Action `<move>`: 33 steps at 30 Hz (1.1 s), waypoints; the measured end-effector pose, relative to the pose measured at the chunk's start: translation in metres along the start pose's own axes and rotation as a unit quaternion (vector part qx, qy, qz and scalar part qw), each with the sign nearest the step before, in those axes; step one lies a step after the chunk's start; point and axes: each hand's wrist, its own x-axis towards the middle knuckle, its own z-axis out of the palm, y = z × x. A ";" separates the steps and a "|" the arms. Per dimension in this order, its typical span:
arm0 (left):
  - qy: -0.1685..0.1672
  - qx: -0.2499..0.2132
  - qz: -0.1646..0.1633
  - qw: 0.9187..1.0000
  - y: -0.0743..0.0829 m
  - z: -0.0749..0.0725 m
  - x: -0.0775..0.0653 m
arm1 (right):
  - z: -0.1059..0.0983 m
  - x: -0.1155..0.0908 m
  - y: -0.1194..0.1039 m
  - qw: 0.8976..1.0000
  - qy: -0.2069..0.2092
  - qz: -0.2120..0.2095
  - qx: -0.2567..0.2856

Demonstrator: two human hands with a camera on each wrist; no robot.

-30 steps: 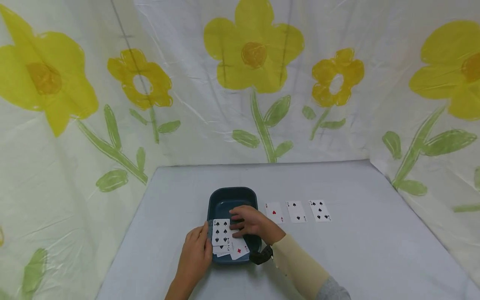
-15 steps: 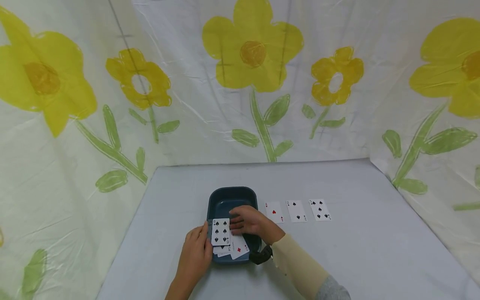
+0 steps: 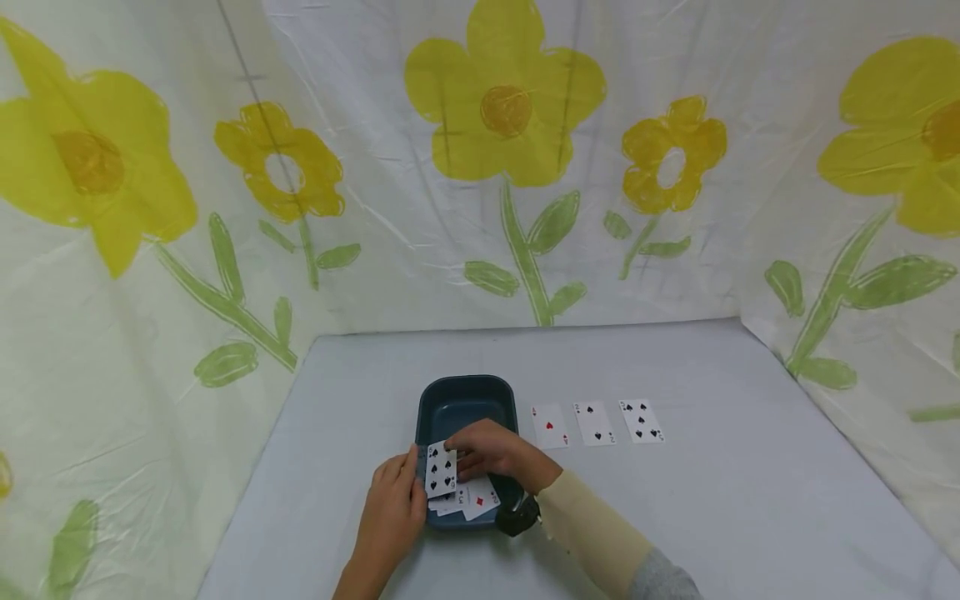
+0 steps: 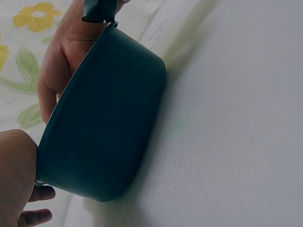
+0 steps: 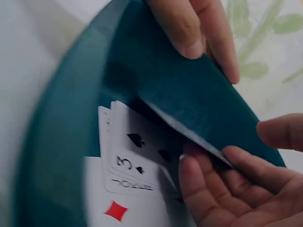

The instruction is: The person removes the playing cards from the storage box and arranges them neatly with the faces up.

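Observation:
A dark teal plastic basin (image 3: 467, 385) with a raised rim holds several playing cards. My left hand (image 3: 392, 504) grips its left wall, and in the right wrist view the thumb lies over the inner side. Inside, my right hand (image 3: 495, 450) pinches a six of spades (image 3: 440, 471) near its upper right corner, some fingers being under the card. That card tilts up, and only its thin edge shows clearly in the right wrist view. Below it lie a three of spades (image 5: 137, 140) and a diamond card (image 5: 116, 211), partly hidden by the hand and other cards.
Right of the basin, an ace of hearts (image 3: 550, 426), a two of spades (image 3: 595, 423) and a five of spades (image 3: 641, 421) lie face up in a row. A pale cloth covers the table (image 3: 675, 358). A flowered sheet (image 3: 390, 275) hangs around the back and sides.
My right hand has shifted left onto the six of spades and taken hold of it. The card's right side has lifted and tilted. My left hand stays on the basin.

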 end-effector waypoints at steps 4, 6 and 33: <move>-0.001 0.003 -0.001 1.000 0.000 0.000 0.000 | -0.001 -0.002 -0.005 1.000 0.007 -0.009 -0.006; 0.002 0.006 0.000 1.000 0.000 0.000 0.000 | -0.002 -0.002 -0.008 1.000 0.011 -0.015 -0.009; 0.001 0.021 -0.002 1.000 -0.001 0.002 0.000 | -0.005 -0.002 -0.012 0.983 0.102 -0.097 -0.115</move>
